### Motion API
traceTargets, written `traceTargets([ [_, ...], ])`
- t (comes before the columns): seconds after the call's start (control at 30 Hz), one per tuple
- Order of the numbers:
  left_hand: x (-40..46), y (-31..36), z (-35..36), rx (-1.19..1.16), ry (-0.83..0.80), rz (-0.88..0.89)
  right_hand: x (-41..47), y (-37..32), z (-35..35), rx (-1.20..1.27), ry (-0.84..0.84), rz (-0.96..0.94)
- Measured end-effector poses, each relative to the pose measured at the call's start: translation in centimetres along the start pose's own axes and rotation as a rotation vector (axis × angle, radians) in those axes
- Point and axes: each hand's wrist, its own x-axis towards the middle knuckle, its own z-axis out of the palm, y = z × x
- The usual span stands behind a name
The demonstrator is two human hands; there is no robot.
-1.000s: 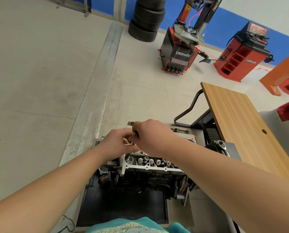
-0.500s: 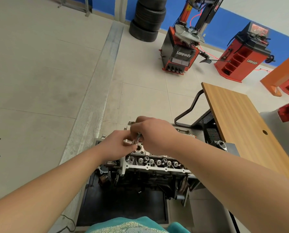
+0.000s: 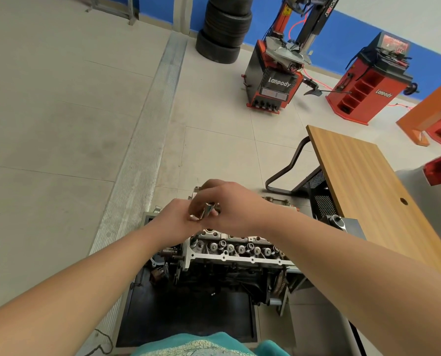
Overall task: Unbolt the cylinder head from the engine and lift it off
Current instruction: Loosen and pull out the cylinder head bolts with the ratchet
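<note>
The engine (image 3: 229, 276) sits low on a stand in front of me, with the silver cylinder head (image 3: 236, 249) on top and its row of valve springs showing. Both hands hover over the head's far left end. My right hand (image 3: 236, 208) pinches a short metal socket tool (image 3: 209, 210) that stands tilted between its fingers. Touching it from the left, my left hand (image 3: 174, 218) has its fingertips closed on the tool's lower end. What lies under the hands on the head is hidden.
A wooden table (image 3: 373, 191) stands close on the right, with a black mesh frame (image 3: 319, 199) under it. A black mat (image 3: 188, 317) lies below the engine. A tyre changer (image 3: 278, 73), stacked tyres (image 3: 224, 29) and a red balancer (image 3: 368, 80) stand far back.
Both hands stay together over the head's left end. The right hand's fingers have shifted, and the metal tool now shows more clearly, tilted between the two hands.
</note>
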Motion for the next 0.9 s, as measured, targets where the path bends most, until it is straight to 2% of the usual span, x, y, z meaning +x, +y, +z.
traceTargets([
  [0.13,-0.3,0.3,-0.3,-0.247,0.108,-0.002,-0.2,1.7,0.4,0.778,0.272,0.273],
  [0.2,-0.8,0.3,-0.4,-0.282,0.124,0.014,-0.2,3.3,1.6,0.919,0.345,0.446],
  [0.27,-1.4,0.2,-0.3,-0.278,0.114,0.023,-0.3,4.8,3.8,0.837,0.285,0.597],
  [0.33,-1.9,0.1,0.0,-0.275,0.115,0.039,-0.6,6.2,6.5,0.676,0.156,0.675],
  [0.43,-2.0,1.0,0.2,-0.299,0.137,0.057,-0.7,6.9,10.2,0.444,-0.079,0.626],
  [0.5,-1.8,1.6,0.2,-0.306,0.148,0.063,-0.3,6.4,12.5,0.345,-0.143,0.548],
  [0.57,-1.6,2.1,0.2,-0.32,0.156,0.064,0.1,6.2,14.7,0.305,-0.081,0.551],
  [0.7,-1.3,3.1,0.3,-0.403,0.188,0.063,1.1,5.9,16.5,0.406,0.137,0.651],
  [0.9,-1.5,4.0,-1.1,-0.47,0.285,0.08,1.8,5.2,16.8,0.029,0.082,0.628],
])
